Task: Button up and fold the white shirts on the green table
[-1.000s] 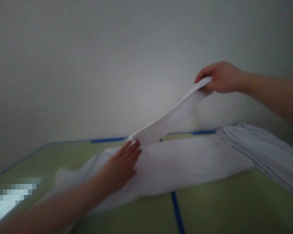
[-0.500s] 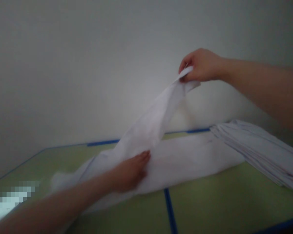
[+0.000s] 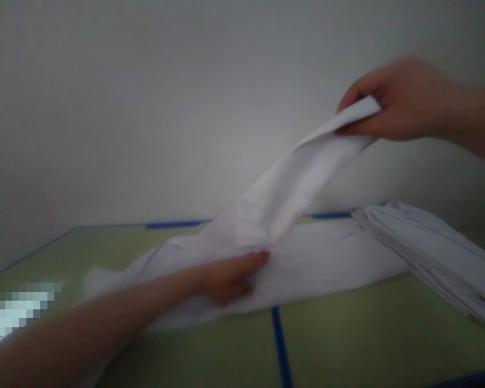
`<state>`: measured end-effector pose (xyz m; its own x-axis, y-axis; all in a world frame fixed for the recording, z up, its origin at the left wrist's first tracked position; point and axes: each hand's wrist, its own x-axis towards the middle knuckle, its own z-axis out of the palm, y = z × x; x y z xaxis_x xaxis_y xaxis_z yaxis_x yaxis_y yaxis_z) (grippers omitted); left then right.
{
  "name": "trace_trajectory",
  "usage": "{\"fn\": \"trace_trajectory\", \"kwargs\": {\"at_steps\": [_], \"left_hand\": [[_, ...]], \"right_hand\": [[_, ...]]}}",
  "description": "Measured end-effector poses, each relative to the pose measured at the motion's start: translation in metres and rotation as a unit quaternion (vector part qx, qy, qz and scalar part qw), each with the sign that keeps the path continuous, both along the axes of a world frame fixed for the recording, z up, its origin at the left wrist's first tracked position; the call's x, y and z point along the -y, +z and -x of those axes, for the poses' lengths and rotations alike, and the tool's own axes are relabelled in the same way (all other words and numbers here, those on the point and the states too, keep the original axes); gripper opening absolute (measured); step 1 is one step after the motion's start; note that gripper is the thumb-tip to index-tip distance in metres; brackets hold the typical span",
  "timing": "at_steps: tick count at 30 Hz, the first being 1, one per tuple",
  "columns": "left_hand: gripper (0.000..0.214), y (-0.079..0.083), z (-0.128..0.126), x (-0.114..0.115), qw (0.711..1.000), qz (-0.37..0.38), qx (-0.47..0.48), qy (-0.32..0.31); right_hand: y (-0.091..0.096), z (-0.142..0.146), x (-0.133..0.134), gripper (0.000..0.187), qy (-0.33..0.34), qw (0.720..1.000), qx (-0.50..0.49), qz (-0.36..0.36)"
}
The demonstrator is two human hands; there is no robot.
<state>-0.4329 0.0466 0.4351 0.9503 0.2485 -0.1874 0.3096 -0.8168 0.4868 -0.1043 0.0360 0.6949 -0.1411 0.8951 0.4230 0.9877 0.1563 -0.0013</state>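
**Long white cloth: one end up in the air, the middle pinned flat**

The backdrop is a plain pale wall [image 3: 145, 108], and below it a green table [image 3: 347, 334] takes up the bottom of the view. The whole shot is a bit dim and soft.

The white cloth [image 3: 275, 205] is the main thing here. Most of it lies stretched across the table from left to right, and one end rises in a slanted band toward the upper right. On the right side of the table, touching or just overlapping the cloth's far end, there's a stack of folded cloths [image 3: 436, 253], fanned out a little at the edges.

The right hand [image 3: 400, 102] is up high and closed on the cloth's raised end, with the thumb under and the fingers over it. The left hand [image 3: 230, 275] lies opened out with its palm down on the cloth where the band leaves the table. Its fingers are nearly straight and grip nothing.

My take on doing this bit well:
- The flat hand is the anchor, so press evenly through the palm.
- Pull the raised end up and away gently, just enough that the band goes smooth without dragging the rest along.
- Watch the stack on the right, since a hard tug could shift it.

A strip of blue tape [image 3: 281, 345] runs toward the viewer just right of the left hand. It makes a handy straight line to judge the cloth's edge against.
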Motion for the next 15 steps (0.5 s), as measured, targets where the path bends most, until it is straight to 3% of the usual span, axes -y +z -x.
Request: {"fn": "trace_trajectory", "kwargs": {"at_steps": [3, 6, 8, 12, 14, 15], "left_hand": [[0.063, -0.005, -0.004, -0.013, 0.999, -0.007, 0.006, 0.034], [0.057, -0.011, -0.009, -0.022, 0.997, -0.042, -0.032, 0.054], [0.062, -0.017, -0.013, -0.023, 0.991, -0.087, -0.064, 0.082], [0.079, -0.027, -0.009, -0.018, 0.964, -0.174, -0.087, 0.182], [0.08, -0.027, -0.004, -0.015, 0.96, -0.192, -0.066, 0.194], [0.077, -0.026, 0.0, -0.014, 0.964, -0.19, -0.05, 0.179]], "right_hand": [[0.008, 0.019, -0.042, 0.036, 0.057, 0.994, 0.087, -0.012], [0.019, 0.052, -0.073, 0.041, 0.091, 0.99, 0.073, -0.078], [0.026, 0.075, -0.079, 0.045, 0.129, 0.98, 0.07, -0.135], [0.032, 0.106, -0.052, 0.049, 0.242, 0.95, 0.092, -0.175], [0.029, 0.105, -0.027, 0.045, 0.276, 0.95, 0.067, -0.127], [0.025, 0.1, -0.015, 0.042, 0.283, 0.956, -0.001, -0.079]]}}
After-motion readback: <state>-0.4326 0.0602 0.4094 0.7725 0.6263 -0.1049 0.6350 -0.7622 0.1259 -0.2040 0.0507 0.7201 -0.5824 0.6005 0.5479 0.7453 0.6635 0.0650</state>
